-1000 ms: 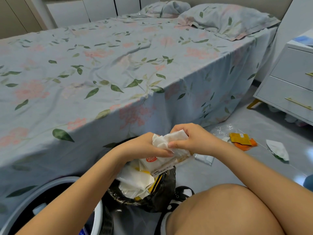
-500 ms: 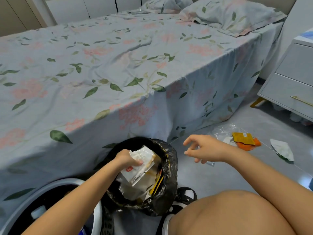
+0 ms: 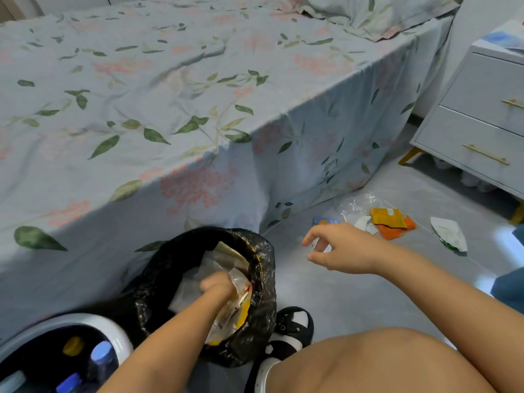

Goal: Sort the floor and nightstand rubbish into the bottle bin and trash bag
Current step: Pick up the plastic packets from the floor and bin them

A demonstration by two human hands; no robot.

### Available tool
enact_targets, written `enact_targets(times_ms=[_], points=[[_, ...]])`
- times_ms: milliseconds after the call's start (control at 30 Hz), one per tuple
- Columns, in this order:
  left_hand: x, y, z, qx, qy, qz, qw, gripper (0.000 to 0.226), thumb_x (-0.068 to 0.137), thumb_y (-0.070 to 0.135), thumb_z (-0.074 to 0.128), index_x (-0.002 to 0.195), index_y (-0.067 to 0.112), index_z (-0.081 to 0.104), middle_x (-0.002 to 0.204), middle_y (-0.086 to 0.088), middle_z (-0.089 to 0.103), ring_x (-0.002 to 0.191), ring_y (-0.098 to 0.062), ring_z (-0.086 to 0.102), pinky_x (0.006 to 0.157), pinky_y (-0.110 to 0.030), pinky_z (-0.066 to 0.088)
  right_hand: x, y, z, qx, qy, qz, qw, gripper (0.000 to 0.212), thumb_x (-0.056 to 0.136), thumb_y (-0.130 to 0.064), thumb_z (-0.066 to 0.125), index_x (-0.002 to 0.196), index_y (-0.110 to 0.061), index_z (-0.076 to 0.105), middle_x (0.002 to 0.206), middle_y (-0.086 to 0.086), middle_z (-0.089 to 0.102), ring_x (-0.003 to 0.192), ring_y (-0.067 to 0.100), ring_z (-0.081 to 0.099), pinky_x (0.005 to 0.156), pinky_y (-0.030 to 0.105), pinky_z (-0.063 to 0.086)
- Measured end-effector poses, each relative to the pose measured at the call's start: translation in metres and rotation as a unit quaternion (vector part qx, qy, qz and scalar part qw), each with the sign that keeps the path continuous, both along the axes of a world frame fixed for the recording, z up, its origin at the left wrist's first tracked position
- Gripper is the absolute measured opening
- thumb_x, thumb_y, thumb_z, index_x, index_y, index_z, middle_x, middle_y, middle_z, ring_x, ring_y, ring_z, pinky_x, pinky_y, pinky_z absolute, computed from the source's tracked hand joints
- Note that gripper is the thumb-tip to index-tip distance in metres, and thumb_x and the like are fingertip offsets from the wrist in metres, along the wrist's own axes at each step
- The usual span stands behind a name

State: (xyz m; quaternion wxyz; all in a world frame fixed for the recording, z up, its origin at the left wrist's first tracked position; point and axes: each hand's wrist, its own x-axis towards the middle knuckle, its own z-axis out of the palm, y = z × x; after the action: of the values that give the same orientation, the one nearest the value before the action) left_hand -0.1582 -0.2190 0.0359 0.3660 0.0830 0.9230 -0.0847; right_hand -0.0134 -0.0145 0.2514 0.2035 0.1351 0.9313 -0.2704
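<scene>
At the bottom left, the bottle bin holds capped bottles. Just right of it, the left hand is down in the black trash bag among wrappers, too blurred to tell its fingers' state. Right of centre, the right hand hovers over the floor, fingers spread, empty. Beyond it lie orange wrappers and a white wrapper, near the nightstand at the upper right.

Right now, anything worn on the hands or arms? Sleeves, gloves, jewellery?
Nothing visible. The left hand and right hand are bare: no gloves, rings or watch in view. Both forearms are uncovered as far as the frame shows, no sleeve edge. The left hand is motion-blurred, so small items there can't be ruled out.
</scene>
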Motion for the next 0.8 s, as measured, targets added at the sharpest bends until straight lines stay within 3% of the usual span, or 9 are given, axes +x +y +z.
enact_targets(times_ms=[100,167,267,367,433,533,600,700,800], points=[[0.005,0.006,-0.009,-0.035,0.039,-0.04,0.998,0.037,0.091,0.03,0.058,0.127,0.021,0.058,0.128,0.003,0.059,0.118,-0.019,0.058,0.081,-0.03,0.047,0.001,0.002,0.0,0.009,-0.01,0.006,1.0,0.032,0.093,-0.036,0.054,0.124,-0.029,0.056,0.114,-0.005,0.064,0.085,0.005,0.049,0.077,0.019,0.037],[0.009,0.007,-0.01,-0.081,0.046,-0.064,0.994,0.048,0.09,0.03,0.06,0.135,0.018,0.05,0.131,-0.001,0.056,0.119,-0.024,0.055,0.079,-0.032,0.045,0.0,0.004,0.0,0.013,-0.013,0.01,1.0,0.031,0.094,-0.034,0.052,0.124,-0.028,0.056,0.117,-0.004,0.063,0.082,0.003,0.048,0.078,0.019,0.038],[0.011,0.004,-0.002,-0.145,0.072,-0.103,0.981,0.09,0.076,0.055,0.066,0.146,0.014,0.027,0.141,-0.01,0.041,0.126,-0.03,0.044,0.093,-0.039,0.042,-0.001,0.006,-0.001,0.022,-0.02,0.011,0.999,0.029,0.095,-0.033,0.051,0.124,-0.029,0.056,0.117,-0.003,0.063,0.078,0.003,0.048,0.08,0.02,0.039],[0.008,0.001,0.018,-0.146,0.064,-0.142,0.977,0.118,0.065,0.082,0.056,0.15,0.011,0.017,0.149,-0.012,0.029,0.131,-0.032,0.038,0.096,-0.042,0.039,0.001,0.008,-0.002,0.027,-0.025,0.013,0.999,0.029,0.095,-0.034,0.052,0.123,-0.029,0.056,0.115,-0.003,0.064,0.068,-0.005,0.047,0.078,0.021,0.04],[0.003,0.0,0.039,-0.133,0.062,-0.152,0.977,0.123,0.06,0.09,0.049,0.15,0.011,0.02,0.149,-0.01,0.033,0.129,-0.03,0.042,0.094,-0.039,0.041,0.003,0.008,-0.002,0.037,-0.031,0.021,0.999,0.028,0.095,-0.034,0.051,0.123,-0.027,0.057,0.113,-0.003,0.065,0.071,-0.005,0.045,0.079,0.022,0.041],[-0.005,0.0,0.074,-0.109,0.056,-0.145,0.982,0.127,0.051,0.097,0.044,0.145,0.013,0.034,0.132,-0.002,0.054,0.105,-0.021,0.058,0.075,-0.028,0.043,0.005,0.008,-0.003,0.062,-0.045,0.028,0.997,0.028,0.095,-0.035,0.051,0.122,-0.027,0.058,0.111,-0.003,0.066,0.095,0.006,0.044,0.092,0.029,0.046],[-0.013,0.006,0.096,-0.099,0.07,-0.154,0.981,0.118,0.051,0.097,0.044,0.138,0.016,0.045,0.12,0.002,0.06,0.103,-0.019,0.061,0.078,-0.028,0.045,0.006,0.009,-0.003,0.069,-0.054,0.025,0.996,0.029,0.095,-0.035,0.051,0.122,-0.027,0.058,0.113,-0.002,0.065,0.101,0.01,0.048,0.095,0.031,0.047],[-0.024,0.022,0.134,-0.085,0.118,-0.224,0.964,0.08,0.065,0.087,0.047,0.113,0.025,0.062,0.097,0.005,0.061,0.095,-0.02,0.063,0.082,-0.032,0.05,0.006,0.01,-0.004,0.085,-0.071,0.025,0.994,0.03,0.094,-0.036,0.05,0.122,-0.026,0.059,0.118,0.001,0.062,0.106,0.016,0.054,0.094,0.034,0.049],[-0.025,0.051,0.169,-0.051,0.185,-0.283,0.94,0.053,0.082,0.07,0.049,0.085,0.017,0.057,0.08,0.003,0.055,0.084,-0.022,0.061,0.072,-0.028,0.043,0.004,0.022,-0.008,0.12,-0.082,0.023,0.989,0.03,0.088,-0.028,0.052,0.111,-0.011,0.064,0.116,0.01,0.066,0.108,0.026,0.058,0.091,0.04,0.052]])
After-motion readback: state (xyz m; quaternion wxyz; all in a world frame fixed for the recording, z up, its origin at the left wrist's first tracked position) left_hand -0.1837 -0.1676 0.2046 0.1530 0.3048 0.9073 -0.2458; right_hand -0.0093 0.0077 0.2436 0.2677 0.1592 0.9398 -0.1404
